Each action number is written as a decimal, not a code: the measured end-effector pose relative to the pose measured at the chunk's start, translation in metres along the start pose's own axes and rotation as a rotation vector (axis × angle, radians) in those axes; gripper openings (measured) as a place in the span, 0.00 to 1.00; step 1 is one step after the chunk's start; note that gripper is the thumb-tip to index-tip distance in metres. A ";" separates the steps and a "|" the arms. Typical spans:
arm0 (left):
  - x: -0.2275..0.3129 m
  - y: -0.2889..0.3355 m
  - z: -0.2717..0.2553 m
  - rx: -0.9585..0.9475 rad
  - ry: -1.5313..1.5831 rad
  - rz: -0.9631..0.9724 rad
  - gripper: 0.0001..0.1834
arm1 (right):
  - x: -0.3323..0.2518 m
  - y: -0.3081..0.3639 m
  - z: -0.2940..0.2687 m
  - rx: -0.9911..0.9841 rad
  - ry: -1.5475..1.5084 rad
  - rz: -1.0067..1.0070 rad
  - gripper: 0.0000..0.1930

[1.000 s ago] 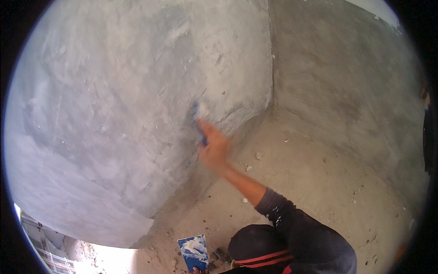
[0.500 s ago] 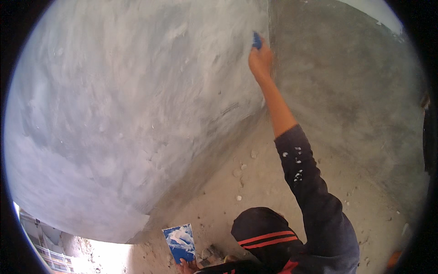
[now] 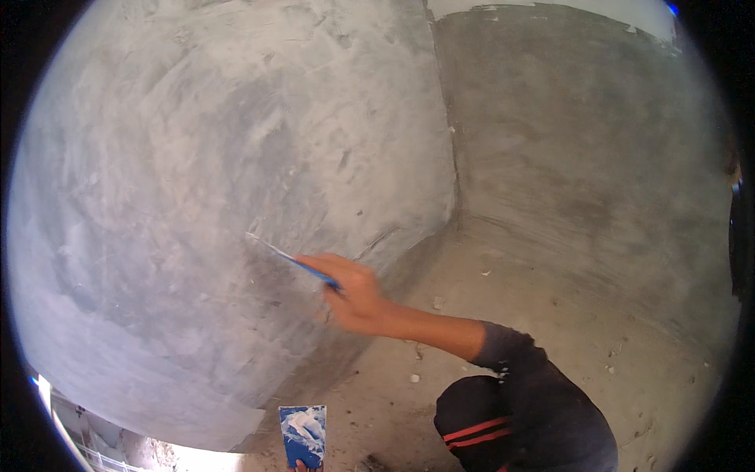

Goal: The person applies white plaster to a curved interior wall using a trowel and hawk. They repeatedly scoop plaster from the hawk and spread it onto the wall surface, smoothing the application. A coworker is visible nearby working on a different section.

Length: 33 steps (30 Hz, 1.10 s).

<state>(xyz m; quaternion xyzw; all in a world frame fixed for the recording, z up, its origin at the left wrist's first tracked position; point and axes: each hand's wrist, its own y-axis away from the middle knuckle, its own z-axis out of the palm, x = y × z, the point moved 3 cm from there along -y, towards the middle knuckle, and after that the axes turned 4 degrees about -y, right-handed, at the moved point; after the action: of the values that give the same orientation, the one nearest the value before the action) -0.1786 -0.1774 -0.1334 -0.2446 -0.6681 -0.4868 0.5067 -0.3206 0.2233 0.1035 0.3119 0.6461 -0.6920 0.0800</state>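
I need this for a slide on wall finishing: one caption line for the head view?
Right hand presses a blue putty blade against grey plastered wall; left hand holds a putty-loaded board.

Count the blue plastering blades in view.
2: one blade in the right hand, edge against the grey wall; another, smeared with white putty, at the bottom edge.

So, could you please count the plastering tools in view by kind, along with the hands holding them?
Blue putty knife against the wall: 1, held in the right hand
Blue rectangular board with white putty on it: 1, at the lower edge, where only fingertips of the left hand show
Hands: 2
Total: 4
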 end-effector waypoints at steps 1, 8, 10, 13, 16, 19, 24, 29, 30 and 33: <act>0.017 0.013 0.015 0.000 -0.015 -0.043 0.21 | 0.010 0.013 -0.014 -0.032 0.006 0.066 0.26; 0.038 0.019 0.013 -0.322 -0.423 0.253 0.21 | 0.086 0.213 -0.106 0.233 -0.413 1.103 0.19; 0.047 0.027 0.024 -0.299 -0.358 0.145 0.21 | 0.075 0.263 -0.124 0.657 -0.554 1.280 0.17; 0.065 0.038 0.044 -0.280 -0.244 0.037 0.22 | 0.050 0.294 -0.139 0.959 -0.566 1.446 0.17; 0.071 0.040 0.050 -0.219 -0.132 -0.043 0.23 | 0.054 0.301 -0.137 0.953 -0.681 1.456 0.18; 0.067 0.038 0.048 -0.220 -0.110 -0.015 0.24 | 0.093 0.306 -0.119 0.572 -0.481 1.358 0.18; 0.062 0.035 0.024 -0.237 -0.724 0.344 0.24 | 0.098 0.282 -0.078 0.067 -0.166 1.485 0.21; 0.052 0.018 0.019 -0.220 -0.888 0.507 0.25 | 0.095 0.288 -0.081 0.073 -0.052 1.436 0.21; 0.049 0.017 0.020 -0.238 -0.878 0.514 0.25 | 0.089 0.279 -0.078 0.103 -0.063 1.461 0.21; 0.060 0.013 0.029 -0.262 -0.682 0.320 0.23 | 0.078 0.267 -0.075 0.178 -0.151 1.589 0.20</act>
<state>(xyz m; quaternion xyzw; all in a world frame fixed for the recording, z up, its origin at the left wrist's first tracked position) -0.2025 -0.1557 -0.0739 -0.5558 -0.6837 -0.3737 0.2896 -0.2204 0.2761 -0.1609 0.6361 0.1660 -0.4963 0.5670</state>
